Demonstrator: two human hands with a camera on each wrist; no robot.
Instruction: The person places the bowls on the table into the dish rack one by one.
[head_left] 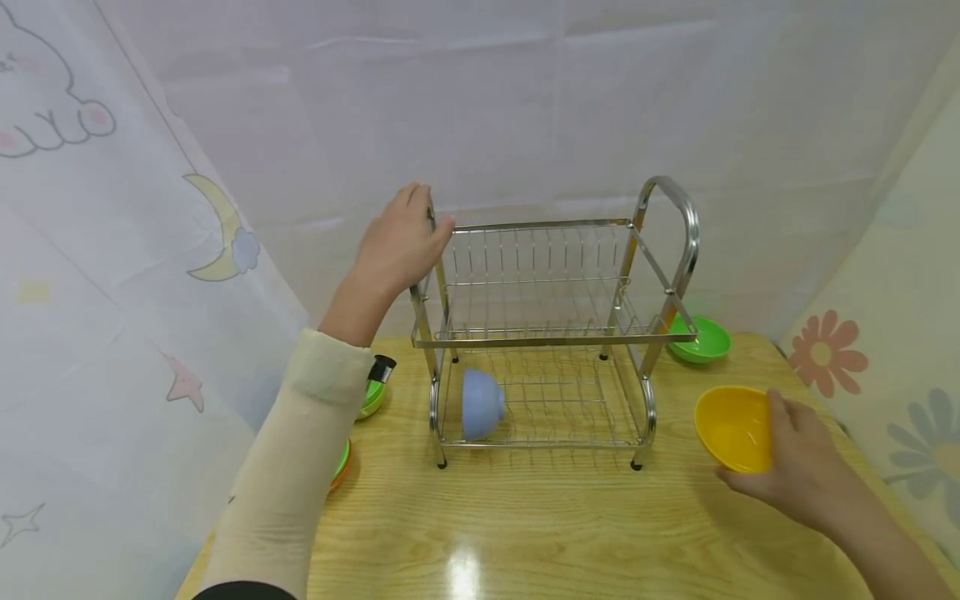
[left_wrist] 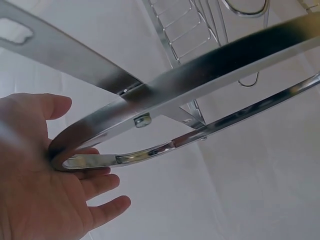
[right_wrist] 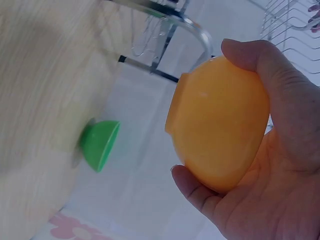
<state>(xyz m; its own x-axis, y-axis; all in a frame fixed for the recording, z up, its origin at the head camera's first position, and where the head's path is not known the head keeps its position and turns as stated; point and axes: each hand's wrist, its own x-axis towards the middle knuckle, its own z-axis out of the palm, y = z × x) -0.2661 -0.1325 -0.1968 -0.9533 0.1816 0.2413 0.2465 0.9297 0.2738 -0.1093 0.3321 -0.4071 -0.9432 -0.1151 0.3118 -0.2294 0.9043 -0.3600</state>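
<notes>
My right hand point(head_left: 806, 462) holds a yellow bowl point(head_left: 731, 427) at the right of the table, its mouth facing up and tilted. In the right wrist view the thumb and fingers grip the bowl point(right_wrist: 220, 125) from opposite sides. At the left end of a two-tier metal dish rack point(head_left: 555, 340), my left hand point(head_left: 401, 242) rests over the top of the handle. The left wrist view shows the palm against the curved handle point(left_wrist: 185, 75), with the fingers point(left_wrist: 107, 212) stretched out loosely. On the rack's lower tier a blue bowl point(head_left: 480, 404) stands on its side at the left.
A green bowl point(head_left: 701, 340) sits behind the rack's right end. Left of the rack are another green bowl point(head_left: 371, 402) near a black-handled item point(head_left: 382, 368), and stacked green and orange dishes point(head_left: 341, 471), partly hidden by my sleeve. White printed cloth point(head_left: 525, 108) encloses the table.
</notes>
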